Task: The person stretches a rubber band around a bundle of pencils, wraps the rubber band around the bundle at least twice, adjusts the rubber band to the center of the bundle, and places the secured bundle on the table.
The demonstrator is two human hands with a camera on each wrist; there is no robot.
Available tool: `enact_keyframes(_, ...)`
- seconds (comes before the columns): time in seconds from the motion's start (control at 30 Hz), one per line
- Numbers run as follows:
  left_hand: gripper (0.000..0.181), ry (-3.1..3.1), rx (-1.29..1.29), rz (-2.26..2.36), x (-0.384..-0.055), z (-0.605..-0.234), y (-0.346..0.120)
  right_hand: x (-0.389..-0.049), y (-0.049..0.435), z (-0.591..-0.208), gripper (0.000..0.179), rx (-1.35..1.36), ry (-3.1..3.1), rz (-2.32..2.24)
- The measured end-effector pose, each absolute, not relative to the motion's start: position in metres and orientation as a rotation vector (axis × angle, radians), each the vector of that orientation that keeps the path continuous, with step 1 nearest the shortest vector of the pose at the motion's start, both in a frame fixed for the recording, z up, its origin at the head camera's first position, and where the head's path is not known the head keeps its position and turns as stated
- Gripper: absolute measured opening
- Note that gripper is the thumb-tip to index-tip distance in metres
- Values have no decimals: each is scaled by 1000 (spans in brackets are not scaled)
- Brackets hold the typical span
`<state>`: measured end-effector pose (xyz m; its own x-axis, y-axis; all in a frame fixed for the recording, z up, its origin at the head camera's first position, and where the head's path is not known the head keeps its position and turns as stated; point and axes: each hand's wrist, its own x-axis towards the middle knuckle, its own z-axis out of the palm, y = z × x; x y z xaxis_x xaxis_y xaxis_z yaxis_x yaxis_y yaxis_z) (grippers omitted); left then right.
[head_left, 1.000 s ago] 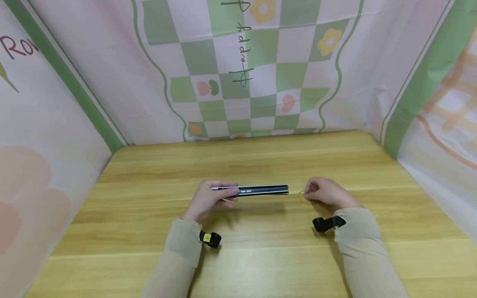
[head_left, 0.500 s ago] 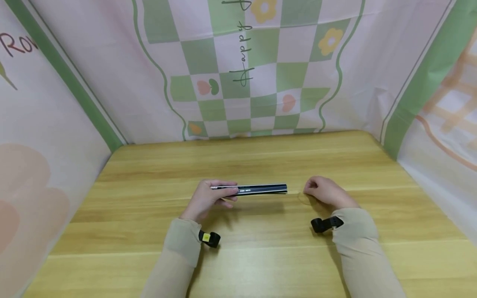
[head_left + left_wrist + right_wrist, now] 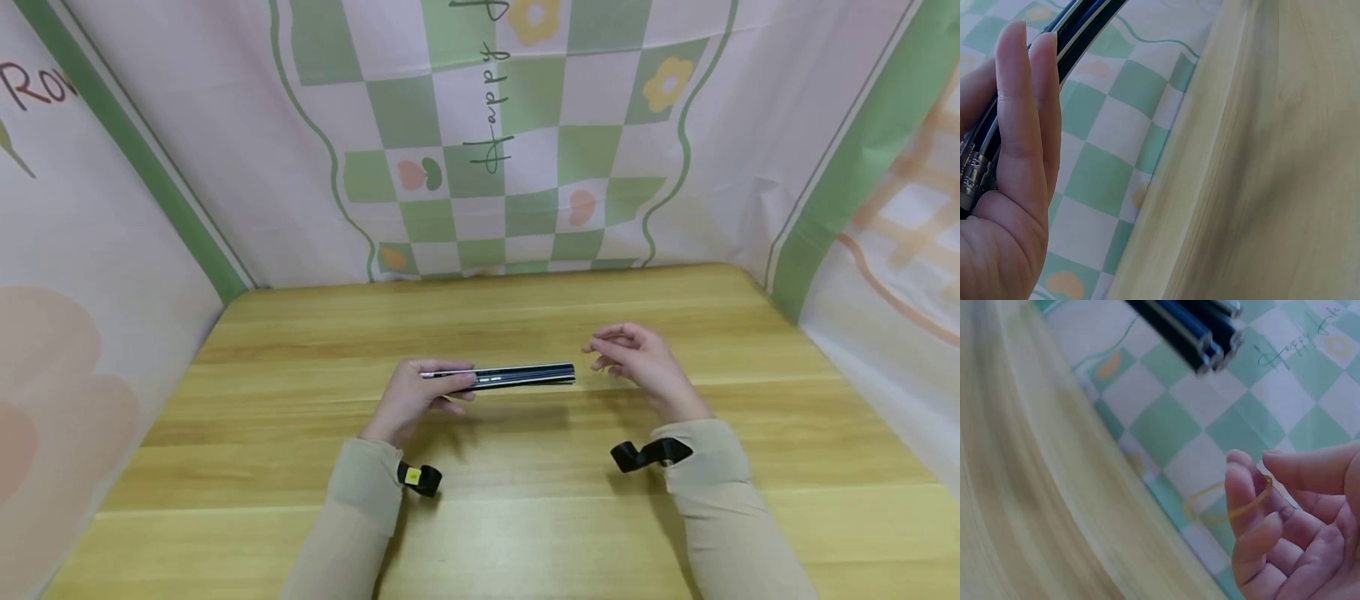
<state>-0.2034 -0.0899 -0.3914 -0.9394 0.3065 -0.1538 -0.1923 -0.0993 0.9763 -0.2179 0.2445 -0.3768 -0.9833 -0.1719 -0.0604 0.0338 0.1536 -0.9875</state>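
My left hand (image 3: 412, 396) grips a bundle of several dark pencils (image 3: 525, 375) near one end, thumb across the near side. The bundle is held above the table, pointing right. In the left wrist view, metal ferrules (image 3: 974, 172) show beside the palm, and two fingers (image 3: 1019, 125) extend along the pencils. Flat, unsharpened pencil ends (image 3: 1210, 353) face the right wrist camera. Just right of those ends is my right hand (image 3: 648, 367), its fingers bent and holding a thin yellow rubber band (image 3: 1213, 520). The band loops around a fingertip close to the thumb, apart from the pencils.
A wooden table (image 3: 495, 517) lies beneath both hands. Behind it hangs a green-and-white checked cloth (image 3: 476, 196), with printed cloth walls at the left and right. Black straps with small devices (image 3: 420, 479) are worn at both wrists.
My right hand has risen and moved left toward the pencil ends, its fingers spreading from a tight pinch. The left hand and the pencils have barely shifted.
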Motion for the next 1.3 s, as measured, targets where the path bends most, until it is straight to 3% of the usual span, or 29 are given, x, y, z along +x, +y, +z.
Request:
enact_keyframes(0.07, 33, 1850, 113, 2108, -203, -391, -91, -217, 241, -375, 12, -147, 2151, -2018)
enact_keyframes(0.3, 30, 1855, 95, 2126, -203, -389, -93, -217, 238, -373, 26, -160, 2017, -2173)
enact_keyframes(0.57, 31, 1871, 96, 2134, -203, -389, -94, -216, 237, -372, 18, -65, 2170, -2045)
enact_keyframes(0.9, 32, 1866, 77, 2163, -204, -390, -93, -213, 230, -373, 60, -442, 2099, -1857)
enact_keyframes(1.07, 32, 1868, 100, 2146, -204, -393, -90, -210, 221, -373, 65, -559, 2044, -1820)
enact_keyframes(1.3, 32, 1846, 127, 2145, -202, -392, -85, -208, 204, -375, 65, -518, 2098, -1787)
